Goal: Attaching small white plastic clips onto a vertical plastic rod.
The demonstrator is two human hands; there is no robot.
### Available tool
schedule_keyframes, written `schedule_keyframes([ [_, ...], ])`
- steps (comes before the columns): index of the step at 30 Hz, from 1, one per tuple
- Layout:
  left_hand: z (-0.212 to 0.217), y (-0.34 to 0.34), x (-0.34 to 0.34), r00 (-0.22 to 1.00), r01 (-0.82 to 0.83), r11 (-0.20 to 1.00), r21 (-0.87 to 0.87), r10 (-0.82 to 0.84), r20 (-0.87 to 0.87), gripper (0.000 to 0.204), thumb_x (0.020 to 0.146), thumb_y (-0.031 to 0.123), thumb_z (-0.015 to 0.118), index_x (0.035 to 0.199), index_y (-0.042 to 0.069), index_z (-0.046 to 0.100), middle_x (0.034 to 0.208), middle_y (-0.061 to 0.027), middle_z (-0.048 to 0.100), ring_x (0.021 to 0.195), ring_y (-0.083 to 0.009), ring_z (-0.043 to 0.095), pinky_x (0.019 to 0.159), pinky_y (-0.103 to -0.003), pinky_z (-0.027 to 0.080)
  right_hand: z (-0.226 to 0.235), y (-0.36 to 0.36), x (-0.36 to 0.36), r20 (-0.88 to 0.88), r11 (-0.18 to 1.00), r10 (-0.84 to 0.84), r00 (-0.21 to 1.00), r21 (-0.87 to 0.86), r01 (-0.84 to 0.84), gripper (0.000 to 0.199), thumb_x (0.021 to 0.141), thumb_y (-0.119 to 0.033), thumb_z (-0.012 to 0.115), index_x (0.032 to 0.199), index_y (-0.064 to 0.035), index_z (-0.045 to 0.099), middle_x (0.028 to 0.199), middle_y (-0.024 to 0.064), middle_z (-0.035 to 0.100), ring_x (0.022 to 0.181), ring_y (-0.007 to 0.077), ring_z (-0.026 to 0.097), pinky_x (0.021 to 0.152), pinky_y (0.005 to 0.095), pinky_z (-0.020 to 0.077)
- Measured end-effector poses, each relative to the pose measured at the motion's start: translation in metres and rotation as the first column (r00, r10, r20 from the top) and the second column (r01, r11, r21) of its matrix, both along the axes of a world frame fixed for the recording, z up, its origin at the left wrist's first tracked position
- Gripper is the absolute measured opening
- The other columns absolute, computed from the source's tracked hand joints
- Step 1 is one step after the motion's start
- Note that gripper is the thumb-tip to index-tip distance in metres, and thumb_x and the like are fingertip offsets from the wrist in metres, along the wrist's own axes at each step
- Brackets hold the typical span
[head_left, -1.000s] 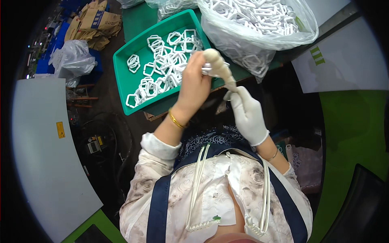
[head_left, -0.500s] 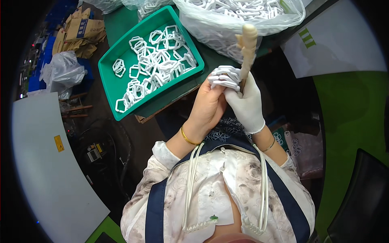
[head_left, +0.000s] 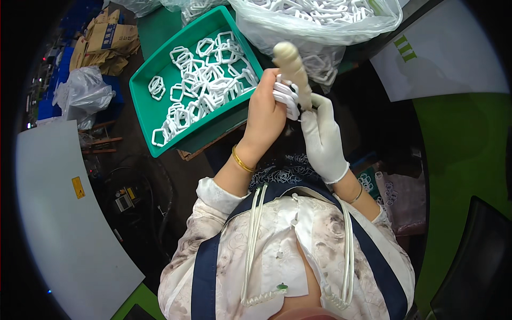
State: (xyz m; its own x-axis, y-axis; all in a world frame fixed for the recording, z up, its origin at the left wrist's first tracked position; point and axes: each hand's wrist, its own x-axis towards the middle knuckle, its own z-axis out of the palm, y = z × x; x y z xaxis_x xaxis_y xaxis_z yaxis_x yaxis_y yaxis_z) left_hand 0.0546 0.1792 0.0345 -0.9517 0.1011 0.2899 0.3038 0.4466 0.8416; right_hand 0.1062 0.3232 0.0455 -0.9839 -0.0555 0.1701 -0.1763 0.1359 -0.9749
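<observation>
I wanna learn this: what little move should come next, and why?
Perhaps steady the stacked white rings with the left hand, because the gloved right hand holds a pale ridged stick close beside them.

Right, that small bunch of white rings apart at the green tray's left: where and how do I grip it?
Probably from above, pinching the outer edges of the bunch: its rings overlap, so gripping one might leave others behind. The green tray wall stands to its left, the main pile of rings to its right, so coming in sideways looks tighter.
</observation>
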Motion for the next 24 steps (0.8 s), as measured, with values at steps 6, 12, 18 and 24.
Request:
schedule_keyframes([
  [6, -0.007, -0.012, -0.006, 0.803, -0.291, 0.297, 0.909, -0.44, 0.401, 0.032, 0.102, 0.012, 0.059, 0.134, 0.009, 0.052, 0.09, -0.0005, 0.059, 0.087, -0.011, 0.062, 0.081, -0.03, 0.053, -0.018, 0.033, 0.016, 0.161, 0.927, 0.042, 0.986, 0.362, -0.098, 0.022, 0.107, -0.018, 0.047, 0.108, -0.0015, 0.062, 0.079, 0.0156, 0.062, 0.067, 0.0243, 0.064, 0.065, 0.0334, 0.0478],
  [12, -0.01, 0.005, 0.009, 0.625, -0.367, 0.02, 0.93, -0.735, 0.263, 0.029, 0.103, 0.026, 0.062, 0.122, 0.005, 0.064, 0.122, -0.0082, 0.067, 0.119, -0.0206, 0.061, 0.1, -0.037, 0.051, 0.009, 0.018, 0.01, 0.193, 0.996, -0.085, 0.978, 0.009, 0.084, 0.015, 0.101, -0.009, 0.06, 0.113, -0.0023, 0.064, 0.082, -0.0023, 0.057, 0.071, 0.0035, 0.047, 0.064, 0.0213, 0.0391],
  [18, -0.003, 0.024, 0.018, 0.631, -0.343, 0.006, 0.939, -0.739, 0.236, 0.058, 0.099, 0.025, 0.063, 0.15, 0.002, 0.046, 0.155, -0.0189, 0.044, 0.149, -0.0303, 0.036, 0.124, -0.043, 0.031, 0.013, 0.011, -0.004, 0.158, 0.998, 0.055, 0.986, 0.006, -0.056, 0.019, 0.098, -0.009, 0.066, 0.114, 0.0006, 0.064, 0.082, -0.0032, 0.057, 0.073, 0.004, 0.05, 0.068, 0.0209, 0.0418],
  [24, -0.011, 0.019, 0.017, 0.676, -0.3, -0.131, 0.945, -0.728, 0.114, 0.038, 0.102, 0.011, 0.06, 0.138, 0.003, 0.054, 0.139, -0.0112, 0.06, 0.13, -0.0237, 0.056, 0.117, -0.039, 0.042, 0.014, 0.016, -0.017, 0.143, 0.948, -0.274, 0.951, -0.126, 0.293, 0.015, 0.095, -0.005, 0.068, 0.107, -0.002, 0.061, 0.082, -0.0054, 0.049, 0.07, 0.0021, 0.041, 0.064, 0.0198, 0.0363],
])
